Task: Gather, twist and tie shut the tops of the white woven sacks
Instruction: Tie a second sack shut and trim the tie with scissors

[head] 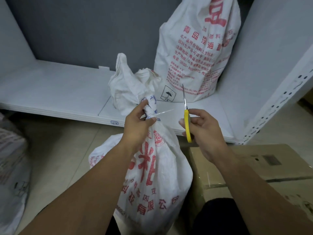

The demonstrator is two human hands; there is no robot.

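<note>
Centrally, the near sack point(157, 167) stands on the tiled floor point(59, 141). It is creased white woven plastic printed with red characters, its body bulging and its top gathered into a twisted neck. The left hand point(138, 126) grips that neck, fingers and thumb curled round it just below the loose, crumpled flare of fabric. A thin pale tie tail point(166, 112) juts sideways from the neck toward the right.

The right hand point(203, 131), just right of the neck and apart from it, is closed round the yellow plastic handles of the scissors point(187, 122). Their narrow metal blades point upward and appear together.

Behind the near sack runs a low, smooth white shelf point(59, 92). On it, beyond and to the right, a second sack point(199, 53) of the same weave and red print stands upright. Just right of the near sack lies a brown cardboard box point(254, 163) with a taped seam. Further right rises a white perforated upright point(277, 102). Well to the left is a third white sack point(10, 167), blurred.
</note>
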